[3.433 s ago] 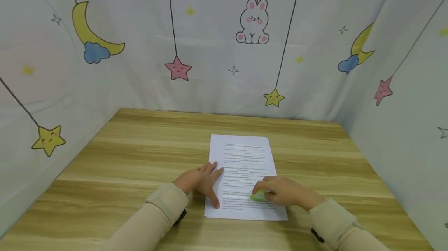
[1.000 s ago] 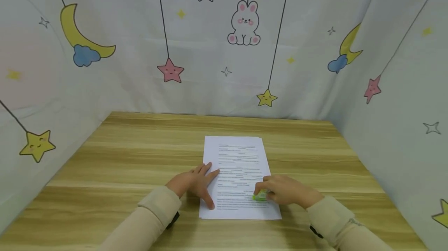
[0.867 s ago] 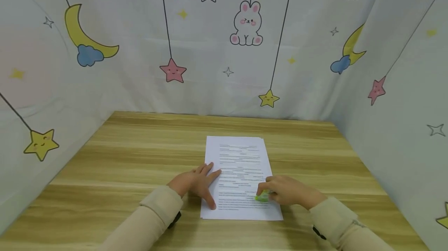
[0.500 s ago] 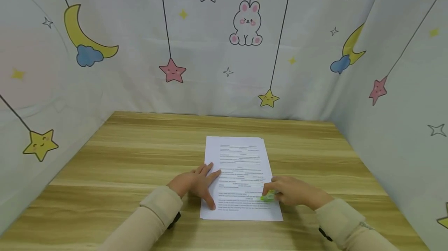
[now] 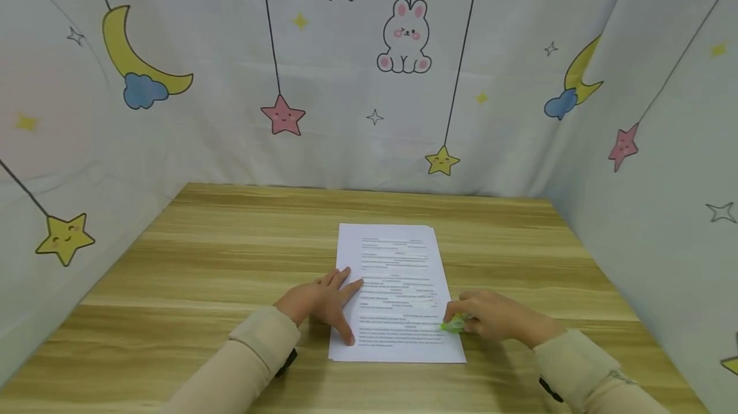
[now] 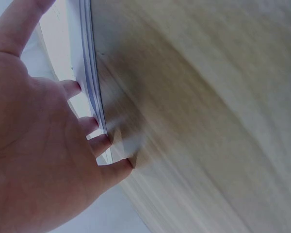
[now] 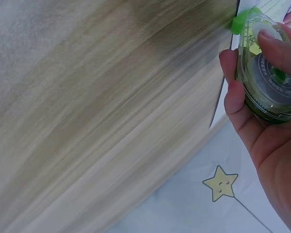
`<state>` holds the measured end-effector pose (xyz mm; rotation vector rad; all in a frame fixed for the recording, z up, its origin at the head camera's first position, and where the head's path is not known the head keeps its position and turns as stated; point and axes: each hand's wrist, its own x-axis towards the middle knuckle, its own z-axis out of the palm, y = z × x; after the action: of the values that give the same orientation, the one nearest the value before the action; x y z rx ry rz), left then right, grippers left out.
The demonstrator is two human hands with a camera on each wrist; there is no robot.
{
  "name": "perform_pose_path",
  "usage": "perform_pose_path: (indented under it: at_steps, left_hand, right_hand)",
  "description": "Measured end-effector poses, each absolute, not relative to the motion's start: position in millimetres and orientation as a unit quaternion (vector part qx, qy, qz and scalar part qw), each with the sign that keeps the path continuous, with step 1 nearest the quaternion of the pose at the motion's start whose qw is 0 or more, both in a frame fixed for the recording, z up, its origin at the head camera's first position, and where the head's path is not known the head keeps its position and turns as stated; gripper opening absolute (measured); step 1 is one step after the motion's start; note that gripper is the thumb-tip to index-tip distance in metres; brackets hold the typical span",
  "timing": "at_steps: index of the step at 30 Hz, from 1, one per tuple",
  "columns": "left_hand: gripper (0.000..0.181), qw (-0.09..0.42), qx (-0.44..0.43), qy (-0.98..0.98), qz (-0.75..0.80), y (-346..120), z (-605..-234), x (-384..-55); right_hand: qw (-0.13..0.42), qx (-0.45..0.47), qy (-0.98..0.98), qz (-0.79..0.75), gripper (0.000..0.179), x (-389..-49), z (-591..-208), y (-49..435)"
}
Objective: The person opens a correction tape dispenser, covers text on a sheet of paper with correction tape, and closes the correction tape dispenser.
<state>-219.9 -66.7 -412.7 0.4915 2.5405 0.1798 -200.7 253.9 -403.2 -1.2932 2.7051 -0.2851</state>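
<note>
A stack of printed paper sheets (image 5: 392,337) lies on the table, its layered edge (image 6: 88,63) visible in the left wrist view. My left hand (image 5: 324,302) rests spread on the stack's left side, fingers apart; in the left wrist view the palm (image 6: 43,141) holds nothing. At the right edge of the page, my right hand (image 5: 498,316) grips a clear green correction tape dispenser (image 5: 454,323). The right wrist view shows thumb and fingers round the dispenser (image 7: 276,82), its green tip (image 7: 240,22) near the paper. Blank white gaps break several text lines.
The wood-grain table (image 5: 248,241) stretches around the paper on all sides. A white curtain (image 5: 346,157) printed with stars, moons and rabbits stands behind it and along both sides.
My right hand has slid rightward across a lower text line with the correction tape dispenser, from inside the page to its right edge. My left hand stays in place on the paper.
</note>
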Motion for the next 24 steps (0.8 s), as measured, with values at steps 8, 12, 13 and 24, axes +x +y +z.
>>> perform_pose_path:
  at_steps: [8, 12, 13, 24]
  left_hand:
    - [0.104, 0.267, 0.186, 0.942, 0.088, -69, -411, -219]
    - [0.101, 0.264, 0.186, 0.942, 0.096, -67, -410, -218]
    - [0.100, 0.262, 0.187, 0.942, 0.096, -66, -410, -217]
    - [0.095, 0.248, 0.191, 0.948, 0.061, -64, -404, -207]
  right_hand:
    - [0.106, -0.349, 0.908, -0.207, 0.021, -199, -407, 273]
    - [0.091, -0.337, 0.909, -0.227, 0.026, -195, -406, 282]
    - [0.080, -0.339, 0.911, -0.222, 0.026, -194, -405, 282]
    - [0.032, -0.364, 0.917, -0.161, 0.029, -188, -399, 224]
